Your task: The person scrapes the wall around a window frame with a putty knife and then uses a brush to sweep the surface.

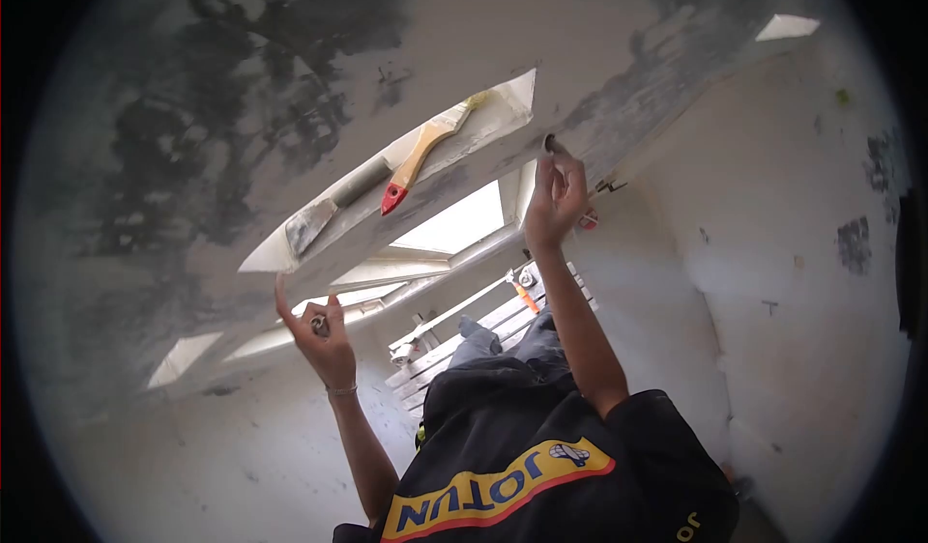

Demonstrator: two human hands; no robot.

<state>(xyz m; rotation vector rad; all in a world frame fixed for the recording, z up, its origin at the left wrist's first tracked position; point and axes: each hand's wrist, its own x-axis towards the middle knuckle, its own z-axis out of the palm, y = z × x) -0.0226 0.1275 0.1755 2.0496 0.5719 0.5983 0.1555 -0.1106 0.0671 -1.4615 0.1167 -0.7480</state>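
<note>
My right hand (558, 200) is raised to the grey-patched surface. Its fingers pinch a small curled grey piece (549, 144), perhaps sandpaper, against that surface. My left hand (326, 338) is lower, its index finger stretched up to the lower left corner of a long recess (517, 99). The other fingers curl around something small with a metallic, ring-like end (320, 325), mostly hidden. In the recess lies a paintbrush (419, 157) with a wooden handle and red tip, beside a grey roll-like thing (360, 184) and a flat scraper-like piece (310, 226).
A slatted platform (411, 385) lies below, with an orange-handled tool (525, 294) on it. Past my right hand is a small red object (589, 220). A stained pale wall (773, 205) rises on the right. Light comes through openings (454, 219) below the recess.
</note>
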